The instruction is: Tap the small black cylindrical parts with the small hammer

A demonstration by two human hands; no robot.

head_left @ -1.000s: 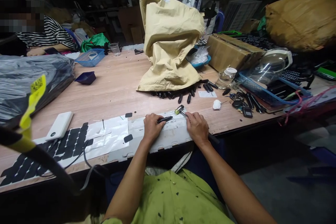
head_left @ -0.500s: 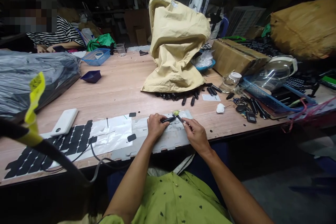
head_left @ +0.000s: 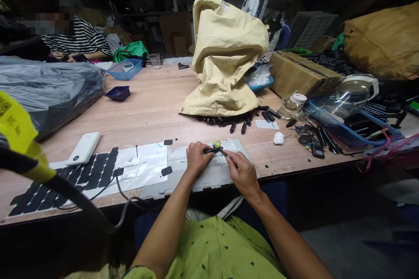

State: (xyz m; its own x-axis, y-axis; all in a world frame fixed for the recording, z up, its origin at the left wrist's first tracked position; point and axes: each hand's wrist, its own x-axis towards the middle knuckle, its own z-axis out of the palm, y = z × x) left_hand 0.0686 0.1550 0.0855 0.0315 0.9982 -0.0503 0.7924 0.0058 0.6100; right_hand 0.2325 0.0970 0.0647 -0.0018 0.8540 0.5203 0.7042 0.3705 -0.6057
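My left hand is closed around a small black cylindrical piece whose end points right. In my right hand is a thin dark rod-like tool, pinched between thumb and fingers. The tool's tip meets or nearly meets the end of the black piece. Right behind that spot shows a small round yellow-green thing; whether it lies on the table or is attached to something I cannot tell. Both hands are over a grey sheet at the table's front edge.
A large tan paper sack stands ahead, with several black cylindrical pieces at its foot. A white crumpled wad, a glass jar and a blue basket lie right. Left are a white power bank and black pads.
The whole view has shifted slightly. The tool's tip has moved from near the yellow-green thing to the end of the black piece. Both hands keep their hold.
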